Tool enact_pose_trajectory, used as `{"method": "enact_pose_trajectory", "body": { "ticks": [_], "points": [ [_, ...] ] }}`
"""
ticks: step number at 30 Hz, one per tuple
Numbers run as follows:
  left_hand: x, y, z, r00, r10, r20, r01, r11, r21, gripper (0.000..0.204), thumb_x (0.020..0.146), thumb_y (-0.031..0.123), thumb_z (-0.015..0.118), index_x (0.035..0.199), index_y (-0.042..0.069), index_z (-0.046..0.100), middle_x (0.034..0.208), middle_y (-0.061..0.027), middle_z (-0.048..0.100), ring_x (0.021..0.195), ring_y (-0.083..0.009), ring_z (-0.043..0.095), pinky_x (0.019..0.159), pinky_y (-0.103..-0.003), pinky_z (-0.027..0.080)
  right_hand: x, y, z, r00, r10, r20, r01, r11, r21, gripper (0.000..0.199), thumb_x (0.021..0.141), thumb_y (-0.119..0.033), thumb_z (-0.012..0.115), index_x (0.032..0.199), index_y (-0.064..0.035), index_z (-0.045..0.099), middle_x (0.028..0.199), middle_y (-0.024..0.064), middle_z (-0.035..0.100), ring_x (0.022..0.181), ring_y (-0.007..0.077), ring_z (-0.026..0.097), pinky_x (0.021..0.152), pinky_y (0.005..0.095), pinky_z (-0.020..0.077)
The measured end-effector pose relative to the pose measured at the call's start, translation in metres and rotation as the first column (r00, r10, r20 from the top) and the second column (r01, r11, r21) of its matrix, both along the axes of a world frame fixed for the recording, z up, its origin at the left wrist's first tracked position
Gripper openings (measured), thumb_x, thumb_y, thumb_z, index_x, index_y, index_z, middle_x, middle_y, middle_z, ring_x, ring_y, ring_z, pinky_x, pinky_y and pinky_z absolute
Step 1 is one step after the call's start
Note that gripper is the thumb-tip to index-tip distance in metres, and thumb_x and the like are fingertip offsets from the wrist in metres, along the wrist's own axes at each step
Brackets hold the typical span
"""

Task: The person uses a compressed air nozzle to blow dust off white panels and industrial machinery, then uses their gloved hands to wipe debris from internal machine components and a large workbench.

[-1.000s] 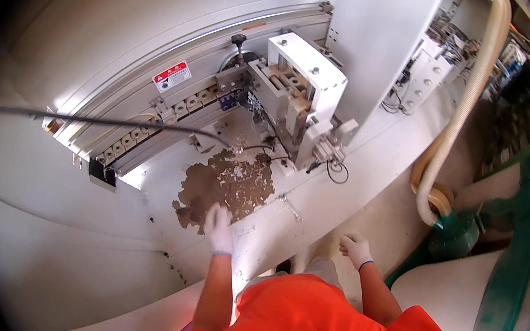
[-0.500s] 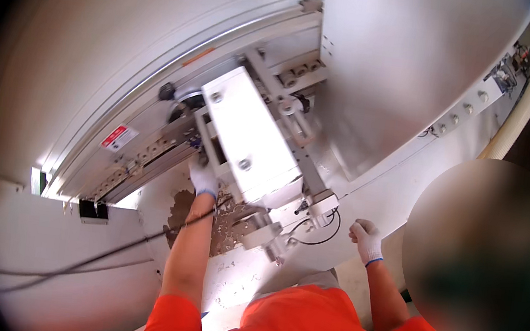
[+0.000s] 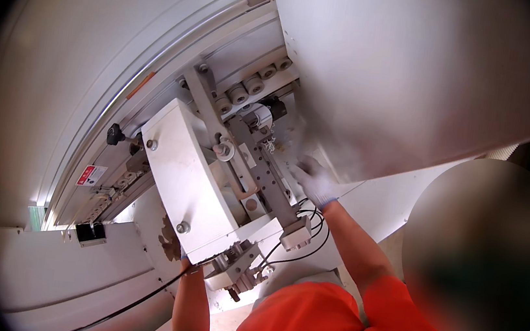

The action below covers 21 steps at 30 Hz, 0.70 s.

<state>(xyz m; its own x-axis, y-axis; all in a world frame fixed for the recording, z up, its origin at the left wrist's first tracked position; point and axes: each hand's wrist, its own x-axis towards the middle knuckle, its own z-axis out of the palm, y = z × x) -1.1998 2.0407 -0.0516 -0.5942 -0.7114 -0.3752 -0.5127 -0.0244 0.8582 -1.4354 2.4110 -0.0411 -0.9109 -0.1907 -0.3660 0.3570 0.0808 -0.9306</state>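
Note:
A machine assembly with a long white box cover fills the middle, tilted across the view. My left forearm reaches up behind the cover's lower end, which hides that hand and its fingers. On the other side, my right hand, in a white glove with greyed fingertips, reaches in beside a drilled metal bar. Its fingers look stretched out and slightly blurred, with nothing visible in them. Between cover and bar lies a slotted metal bracket. A metal clamp block sits at the cover's lower end.
A long rail housing curves along the left, with a black knob beside it. Several rollers line the upper middle. A large pale panel overhangs the right. Black cables loop below the bar.
My right hand has moved left and up from a loose fist to beside the metal bar. My left hand has gone out of sight behind the cover. The machine appears shifted left and lower in view.

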Motion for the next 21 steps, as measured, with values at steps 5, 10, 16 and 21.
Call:
{"method": "enact_pose_trajectory", "body": {
  "ticks": [5,10,16,21],
  "points": [
    [0.063,0.007,-0.013,0.991,-0.011,0.134,0.008,1.0,0.021,0.043,0.093,0.014,0.06,0.133,-0.003,0.056,0.133,-0.0194,0.061,0.122,-0.0309,0.058,0.101,-0.042,0.047,-0.078,-0.071,-0.018,0.938,-0.003,-0.347,0.019,0.999,0.045,0.072,0.086,-0.029,0.08,0.144,-0.0017,0.05,0.131,0.0191,0.065,0.117,0.025,0.065,0.102,0.0352,0.0486],
    [0.163,0.036,-0.038,0.953,0.012,0.304,-0.029,0.998,0.054,0.043,0.093,0.014,0.058,0.133,-0.003,0.056,0.134,-0.0204,0.06,0.124,-0.0326,0.056,0.103,-0.043,0.045,-0.101,-0.105,-0.011,0.955,0.04,-0.293,-0.126,0.951,-0.283,0.061,0.087,-0.011,0.074,0.144,-0.0046,0.051,0.129,0.0113,0.067,0.116,0.0185,0.063,0.102,0.0319,0.0477],
    [0.226,0.063,-0.061,0.827,-0.214,0.52,0.181,0.977,0.114,0.043,0.094,0.013,0.056,0.134,-0.002,0.055,0.136,-0.0217,0.059,0.126,-0.0346,0.055,0.105,-0.045,0.043,-0.138,-0.107,-0.062,0.975,0.04,-0.218,-0.162,0.803,-0.574,0.044,0.091,-0.007,0.069,0.134,-0.004,0.061,0.123,0.0055,0.069,0.106,0.0119,0.061,0.096,0.028,0.0482],
    [0.282,0.075,-0.083,0.508,-0.466,0.725,0.54,0.828,0.154,0.043,0.094,0.013,0.054,0.134,-0.002,0.055,0.137,-0.0227,0.058,0.129,-0.0363,0.053,0.107,-0.046,0.042,-0.119,-0.107,-0.037,0.976,-0.022,-0.215,-0.071,0.905,-0.419,0.034,0.096,-0.011,0.065,0.128,-0.0006,0.065,0.116,0.0047,0.07,0.102,0.0122,0.062,0.093,0.0285,0.0491]
  ]
}}
